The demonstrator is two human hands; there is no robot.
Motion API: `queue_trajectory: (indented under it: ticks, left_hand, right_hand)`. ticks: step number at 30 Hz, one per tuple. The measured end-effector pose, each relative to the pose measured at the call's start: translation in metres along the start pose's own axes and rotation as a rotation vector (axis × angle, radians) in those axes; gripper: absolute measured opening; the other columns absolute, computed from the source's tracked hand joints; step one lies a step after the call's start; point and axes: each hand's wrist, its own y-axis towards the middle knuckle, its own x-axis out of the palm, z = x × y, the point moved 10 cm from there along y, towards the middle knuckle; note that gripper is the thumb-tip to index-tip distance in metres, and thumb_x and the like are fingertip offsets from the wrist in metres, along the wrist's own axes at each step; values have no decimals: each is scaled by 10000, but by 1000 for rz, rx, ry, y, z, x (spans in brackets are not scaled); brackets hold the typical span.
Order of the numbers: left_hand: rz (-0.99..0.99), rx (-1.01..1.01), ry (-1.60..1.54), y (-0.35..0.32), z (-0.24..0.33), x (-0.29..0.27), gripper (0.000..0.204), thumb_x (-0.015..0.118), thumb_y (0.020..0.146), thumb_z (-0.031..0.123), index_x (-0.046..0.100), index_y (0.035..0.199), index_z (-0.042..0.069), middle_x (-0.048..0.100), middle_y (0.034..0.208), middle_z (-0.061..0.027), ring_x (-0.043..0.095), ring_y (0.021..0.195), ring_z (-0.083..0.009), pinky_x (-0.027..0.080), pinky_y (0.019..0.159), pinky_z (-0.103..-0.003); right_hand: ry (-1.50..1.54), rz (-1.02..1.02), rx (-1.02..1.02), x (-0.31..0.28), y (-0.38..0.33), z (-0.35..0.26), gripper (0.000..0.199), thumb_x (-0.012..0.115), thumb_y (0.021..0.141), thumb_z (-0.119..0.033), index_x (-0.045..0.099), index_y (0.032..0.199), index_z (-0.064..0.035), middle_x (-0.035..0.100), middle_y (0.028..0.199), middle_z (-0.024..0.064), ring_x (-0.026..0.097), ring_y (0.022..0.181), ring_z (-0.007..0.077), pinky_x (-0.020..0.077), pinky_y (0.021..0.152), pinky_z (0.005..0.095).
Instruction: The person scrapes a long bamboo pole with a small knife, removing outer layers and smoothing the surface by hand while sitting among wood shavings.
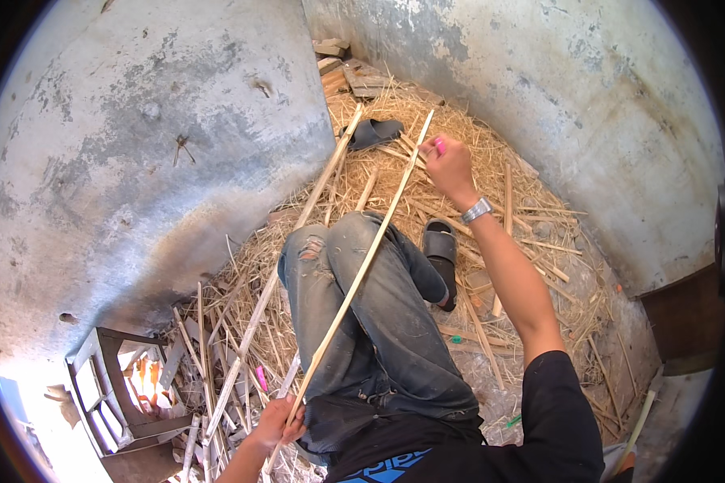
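A long, thin wooden strip [368, 256] slants across my bent, jeans-clad legs, from the lower left up to the far middle. Around its near end, beside my hip, the fingers of my left hand [280, 420] are closed. My right hand [449, 169], with a silver watch on the wrist, is raised close to the strip's far end. Its fingers are curled, and a small pink object [441, 146] shows at them; most of it is hidden. Whether this hand touches the strip is unclear. A second long strip [254, 324] runs along the left of my legs.
Straw and shavings [475, 137] cover the floor, with loose wooden sticks [507, 201] scattered through them. One dark sandal [372, 133] lies ahead; another [440, 245] is on my foot. A wooden frame [105, 378] stands at left, and plastered walls [572, 105] close in both sides.
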Motion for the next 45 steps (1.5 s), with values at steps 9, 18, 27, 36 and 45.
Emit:
queue_trajectory:
  ticks: [9,18,27,36,45]
  left_hand:
    - [5,22,41,-3,-12,-8,491,355,1152,410,541,914,23,394,467,-18,329,337,-113,267,350,-265]
    - [21,19,89,-1,-9,-8,517,375,1141,447,548,899,24,398,461,-22,327,330,-119,243,329,-272]
    - [10,17,39,-2,-18,-12,475,360,1154,398,541,924,24,398,473,-21,332,344,-110,272,350,-260]
    - [-96,-65,-145,8,-18,-7,484,341,1151,425,529,920,43,378,466,-16,305,337,-119,253,344,-276]
    - [-56,-19,-6,11,-9,3,486,339,1153,428,512,913,43,385,469,-20,310,344,-116,261,350,-268]
  right_hand:
    - [-52,-156,-60,-26,-5,-34,377,828,852,-388,757,797,-21,624,571,104,632,530,222,495,557,398]
    - [-109,-351,-63,23,-27,-38,397,701,921,-309,639,689,8,604,597,184,605,545,333,488,574,456]
    - [12,-121,111,-20,6,7,331,645,977,-287,638,832,10,623,666,142,584,601,233,482,621,406]
    - [105,-397,41,2,-50,-23,394,513,1100,-323,645,936,10,630,715,181,620,646,317,475,632,450]
    - [-6,-272,6,28,-66,-12,450,486,1108,-335,619,849,8,590,650,235,562,580,430,442,571,503]
